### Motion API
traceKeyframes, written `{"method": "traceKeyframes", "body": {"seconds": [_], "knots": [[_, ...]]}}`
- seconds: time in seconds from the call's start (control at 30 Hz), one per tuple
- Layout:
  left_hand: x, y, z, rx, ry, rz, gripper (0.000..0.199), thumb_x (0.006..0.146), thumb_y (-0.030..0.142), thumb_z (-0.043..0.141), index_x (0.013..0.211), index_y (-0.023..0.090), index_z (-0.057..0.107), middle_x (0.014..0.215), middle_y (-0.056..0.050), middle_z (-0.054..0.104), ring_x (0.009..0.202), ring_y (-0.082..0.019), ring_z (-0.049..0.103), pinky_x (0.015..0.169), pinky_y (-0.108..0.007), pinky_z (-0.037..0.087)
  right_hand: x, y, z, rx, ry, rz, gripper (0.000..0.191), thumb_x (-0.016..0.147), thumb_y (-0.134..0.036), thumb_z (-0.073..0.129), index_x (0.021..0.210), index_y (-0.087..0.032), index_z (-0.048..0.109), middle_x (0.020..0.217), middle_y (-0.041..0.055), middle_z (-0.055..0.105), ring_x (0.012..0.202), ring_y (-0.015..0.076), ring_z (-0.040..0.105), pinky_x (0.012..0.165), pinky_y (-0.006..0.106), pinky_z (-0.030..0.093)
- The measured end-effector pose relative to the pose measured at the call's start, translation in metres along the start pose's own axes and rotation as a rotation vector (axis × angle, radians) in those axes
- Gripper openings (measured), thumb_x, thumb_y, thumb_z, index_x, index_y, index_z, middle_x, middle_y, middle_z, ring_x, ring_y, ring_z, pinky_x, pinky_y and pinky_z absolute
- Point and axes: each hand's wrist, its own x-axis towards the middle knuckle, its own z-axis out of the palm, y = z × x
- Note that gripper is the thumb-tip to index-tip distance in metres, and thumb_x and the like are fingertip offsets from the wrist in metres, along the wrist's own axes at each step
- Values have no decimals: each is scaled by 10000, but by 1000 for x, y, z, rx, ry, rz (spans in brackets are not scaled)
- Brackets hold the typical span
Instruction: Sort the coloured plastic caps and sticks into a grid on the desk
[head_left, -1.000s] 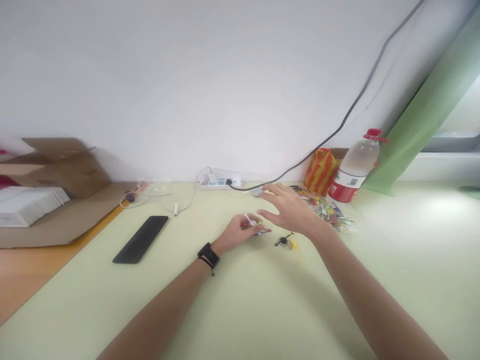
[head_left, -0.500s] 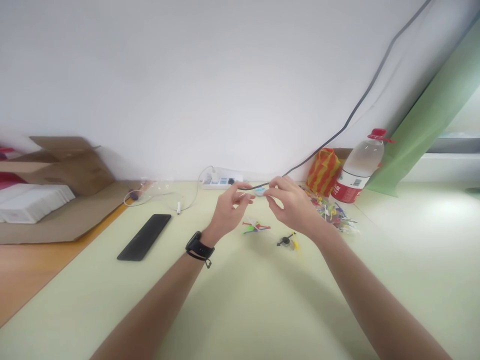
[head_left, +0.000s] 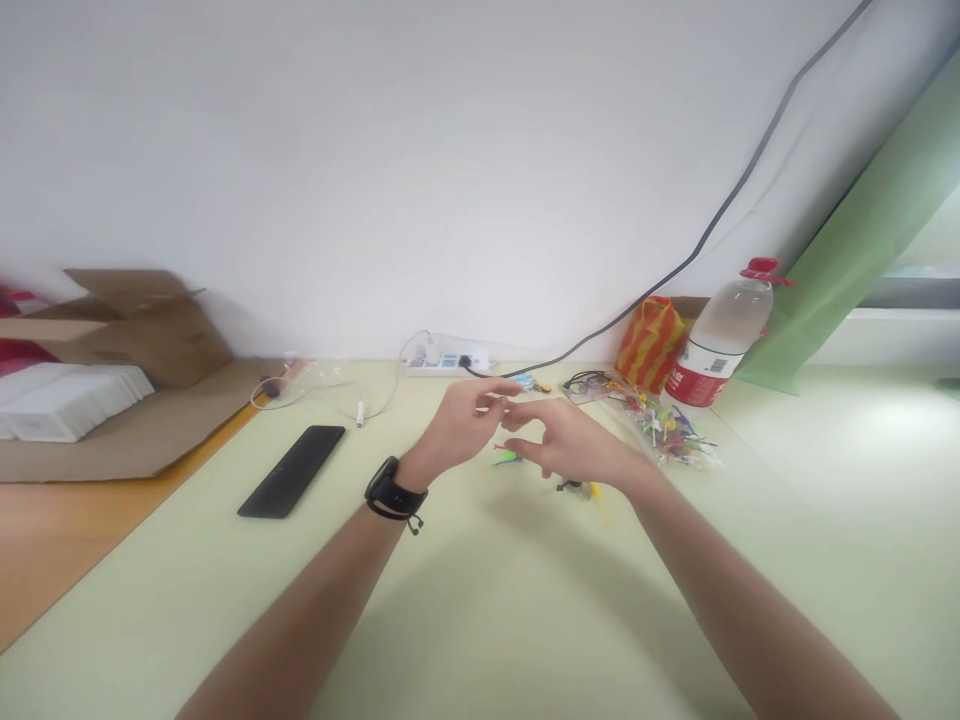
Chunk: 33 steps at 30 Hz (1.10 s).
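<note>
My left hand (head_left: pixel 466 422), with a black watch (head_left: pixel 394 490) on its wrist, is raised over the middle of the table. Its fingers are pinched together; whatever they hold, if anything, is too small to make out. My right hand (head_left: pixel 574 440) comes in from the other side, its index fingertip at the left fingertips and its thumb apart below. Beneath the hands lie small plastic pieces: a green and red one (head_left: pixel 508 457), partly covered by the right thumb, and a black and yellow one (head_left: pixel 592 490), partly behind the right hand.
A bag of colourful plastic pieces (head_left: pixel 667 425), a large bottle (head_left: pixel 716 340) and a striped bag (head_left: pixel 649 343) stand at the right. By the wall is a power strip (head_left: pixel 442 365) with cables. Leftward lie a black phone-like slab (head_left: pixel 292 472) and an opened cardboard box (head_left: pixel 172 420).
My hands have come together and slightly lower, the right one moving left and turning palm down. It now partly covers the plastic pieces on the table.
</note>
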Motion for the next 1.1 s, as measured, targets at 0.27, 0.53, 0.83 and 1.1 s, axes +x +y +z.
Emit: {"method": "traceKeyframes", "body": {"seconds": [0.27,0.53,0.83,1.1], "knots": [[-2,2,-1,103,0,21,301,973,234,506,1136,202,757,1105,-62,776,977,-211,744,832,-326,633,10,13,7,181,-88,4,165,929,-208,584,1053,-207,693,1260,45,714,499,102,692,529,254,523],[-2,0,-4,140,-23,37,296,974,234,508,1146,196,747,1133,-74,768,1002,-221,748,847,-336,641,8,11,1,57,-9,9,152,875,-153,565,879,-201,709,972,-3,769,557,115,701,536,231,497],[-1,1,-7,139,9,43,273,966,251,528,1116,189,747,1166,-89,764,911,-217,778,734,-299,646,-1,9,-25,-81,152,-2,124,878,-235,617,825,-219,729,860,6,761,664,155,700,591,257,482],[-2,-4,-5,122,-5,40,273,962,238,530,1118,185,748,1180,-94,756,894,-208,775,758,-311,658,-3,11,-33,19,169,7,205,906,-372,621,891,-197,729,835,32,743,599,159,679,539,265,471]]}}
